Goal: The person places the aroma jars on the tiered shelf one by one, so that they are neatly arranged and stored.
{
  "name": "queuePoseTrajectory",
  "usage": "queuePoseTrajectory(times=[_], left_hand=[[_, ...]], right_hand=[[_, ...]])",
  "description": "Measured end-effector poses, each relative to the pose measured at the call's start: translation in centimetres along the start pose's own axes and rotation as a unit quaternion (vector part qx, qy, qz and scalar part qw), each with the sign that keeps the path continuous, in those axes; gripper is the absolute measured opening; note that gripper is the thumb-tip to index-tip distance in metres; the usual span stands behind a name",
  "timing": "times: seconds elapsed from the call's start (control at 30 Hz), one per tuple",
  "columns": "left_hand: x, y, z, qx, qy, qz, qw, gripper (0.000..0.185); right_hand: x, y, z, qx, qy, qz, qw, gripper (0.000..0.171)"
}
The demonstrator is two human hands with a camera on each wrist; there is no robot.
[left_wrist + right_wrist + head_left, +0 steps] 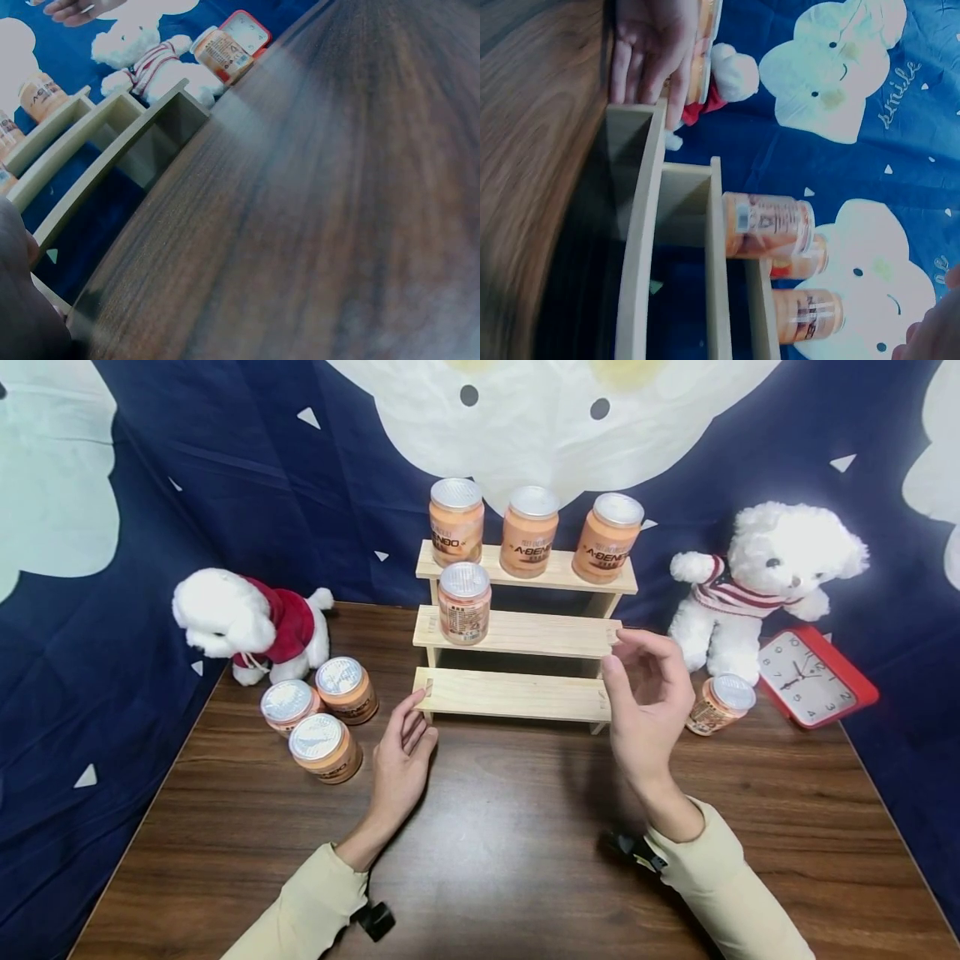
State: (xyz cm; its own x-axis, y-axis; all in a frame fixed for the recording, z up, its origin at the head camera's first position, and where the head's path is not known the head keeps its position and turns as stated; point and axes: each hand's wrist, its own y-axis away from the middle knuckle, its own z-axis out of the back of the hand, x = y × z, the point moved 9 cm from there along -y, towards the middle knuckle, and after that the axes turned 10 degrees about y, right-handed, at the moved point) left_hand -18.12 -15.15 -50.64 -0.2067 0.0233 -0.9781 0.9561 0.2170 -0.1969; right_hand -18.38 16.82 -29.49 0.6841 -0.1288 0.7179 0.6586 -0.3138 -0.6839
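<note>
A three-step wooden rack (517, 693) stands at the middle back of the table. Three orange jars with silver lids, among them the middle jar (530, 539), line its top step. One more jar (464, 610) occupies the left end of the middle step. My left hand (401, 768) is at the left end of the bottom step, its fingertips touching or very near the wood. Thumb and fingers curved loosely apart, my right hand (648, 714) hovers by the rack's right end and holds nothing. In the right wrist view, the left hand (656, 45) appears beside the rack's end.
Three jars (325, 747) cluster on the table at left, before a plush dog (281, 622) in red. To the right are a single jar (720, 703), a white teddy bear (750, 585) and a red clock (817, 677). A blue cloth (247, 468) hangs behind.
</note>
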Motion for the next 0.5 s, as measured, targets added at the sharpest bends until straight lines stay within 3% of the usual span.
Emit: queuePoseTrajectory(times=[0.23,0.5], left_hand=[[-2.9,0.5,-0.6,-0.007,-0.005,-0.009,0.9999,0.056],[-3.1,0.5,-0.7,-0.01,-0.009,0.009,0.9999,0.056]], right_hand=[[-1.4,0.1,2.8,-0.011,0.021,-0.014,1.0,0.026],[-3.0,0.4,6.4,-0.027,0.046,-0.029,0.998,0.027]])
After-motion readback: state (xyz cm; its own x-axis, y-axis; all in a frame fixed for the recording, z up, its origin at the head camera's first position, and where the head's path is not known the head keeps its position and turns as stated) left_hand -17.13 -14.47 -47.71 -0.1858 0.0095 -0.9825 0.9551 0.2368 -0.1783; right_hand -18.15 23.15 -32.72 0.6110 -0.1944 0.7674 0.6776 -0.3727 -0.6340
